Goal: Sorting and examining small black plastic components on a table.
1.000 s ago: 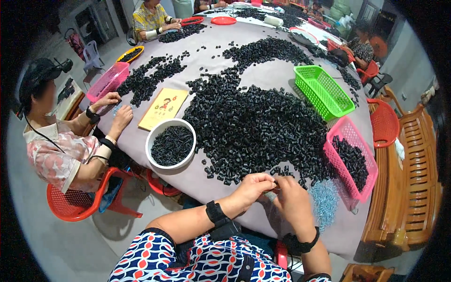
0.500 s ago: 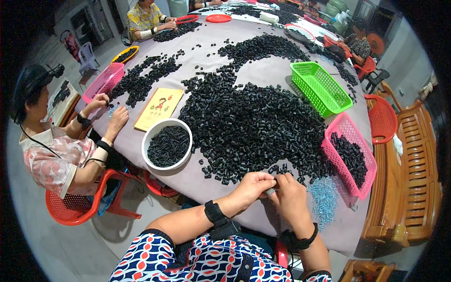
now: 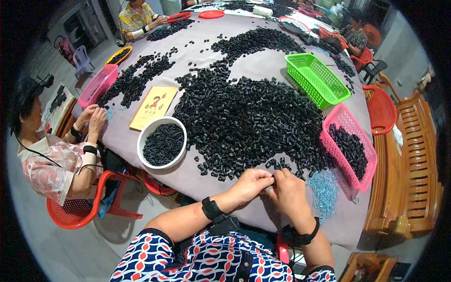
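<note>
Two tight pinches here, left hand (image 3: 252, 184) and right hand (image 3: 288, 189) meeting nearly closed on a mostly hidden small black piece (image 3: 272, 176) beside the black plastic heap (image 3: 253, 122), where one slackened fingertip could lose it!

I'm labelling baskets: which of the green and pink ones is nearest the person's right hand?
The right-side pink basket, holding black pieces, is nearest the right hand. The green basket sits beyond it; the left-side pink basket is much farther away.

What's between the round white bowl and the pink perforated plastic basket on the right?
In the head view, a broad heap of small black plastic pieces lies between the white bowl and that pink basket.
</note>
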Available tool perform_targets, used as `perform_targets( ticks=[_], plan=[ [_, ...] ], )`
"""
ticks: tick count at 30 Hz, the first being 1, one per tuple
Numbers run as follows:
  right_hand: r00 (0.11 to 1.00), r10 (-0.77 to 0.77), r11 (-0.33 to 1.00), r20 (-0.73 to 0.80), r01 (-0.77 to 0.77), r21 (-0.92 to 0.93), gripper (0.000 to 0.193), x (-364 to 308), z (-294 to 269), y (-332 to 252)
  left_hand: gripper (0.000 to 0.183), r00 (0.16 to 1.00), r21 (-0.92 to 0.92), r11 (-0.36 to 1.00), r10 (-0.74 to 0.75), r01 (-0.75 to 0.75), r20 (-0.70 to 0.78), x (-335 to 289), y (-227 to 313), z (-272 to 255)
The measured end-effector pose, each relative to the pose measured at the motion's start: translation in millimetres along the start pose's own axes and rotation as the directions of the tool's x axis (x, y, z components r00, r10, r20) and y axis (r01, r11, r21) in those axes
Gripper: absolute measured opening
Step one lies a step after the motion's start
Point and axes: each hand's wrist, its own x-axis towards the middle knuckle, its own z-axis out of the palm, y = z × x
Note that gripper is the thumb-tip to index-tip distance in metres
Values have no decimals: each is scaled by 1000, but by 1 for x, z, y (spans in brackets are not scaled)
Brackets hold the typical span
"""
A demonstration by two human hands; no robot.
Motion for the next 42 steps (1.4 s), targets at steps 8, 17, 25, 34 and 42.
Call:
perform_targets(
  ticks=[8,17,25,34,42],
  plan=[
    [996,-90,992,-1,90,84,23,-16,5,7,27,982,14,994,-108,107,156,-14,0,-11],
    [997,-31,979,76,15,204,23,-39,7,15,33,963,151,981,-155,123,221,-21,-6,0],
    [808,491,861,-325,-392,324,23,-9,-99,107,32,995,101,994,-53,44,90,-26,9,-10],
    [789,549,799,-275,-400,449,26,-40,-74,138,30,985,262,963,15,-61,174,-13,7,8],
    [783,580,767,-225,-432,474,31,-40,-82,130,45,923,830,455,347,-322,168,13,16,19]
  ],
)
